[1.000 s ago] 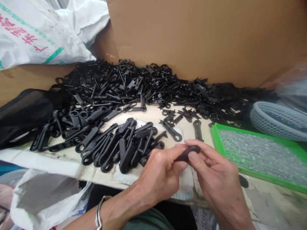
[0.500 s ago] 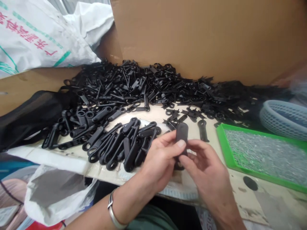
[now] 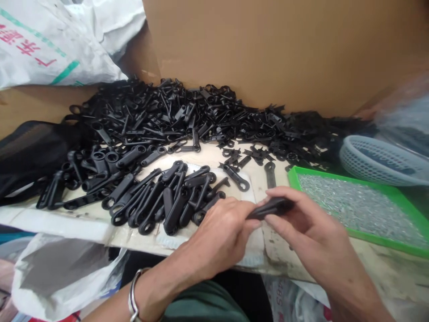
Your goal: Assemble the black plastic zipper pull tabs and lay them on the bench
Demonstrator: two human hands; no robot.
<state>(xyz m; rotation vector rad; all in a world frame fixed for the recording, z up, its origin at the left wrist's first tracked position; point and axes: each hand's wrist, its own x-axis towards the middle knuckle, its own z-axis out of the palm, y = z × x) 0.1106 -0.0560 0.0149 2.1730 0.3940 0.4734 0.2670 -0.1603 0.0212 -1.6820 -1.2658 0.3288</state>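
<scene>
A black plastic part is held between both hands over the front of the table, turned sideways. My left hand, with a metal bangle on its wrist, pinches its left end. The fingers of my right hand are closed on its right end. Just left of my hands lies a group of long black parts. A single flat black piece rests beyond my right fingers, and a ring-ended piece lies to its left.
Behind, a large heap of black parts leans toward a cardboard wall. At right are a green tray of small shiny pieces and a blue-grey basket. A white sack hangs open at lower left.
The black part has turned from upright to lying sideways between my hands. Both hands have shifted their hold on it. The whole view has moved slightly right, so the surroundings appear further left.
</scene>
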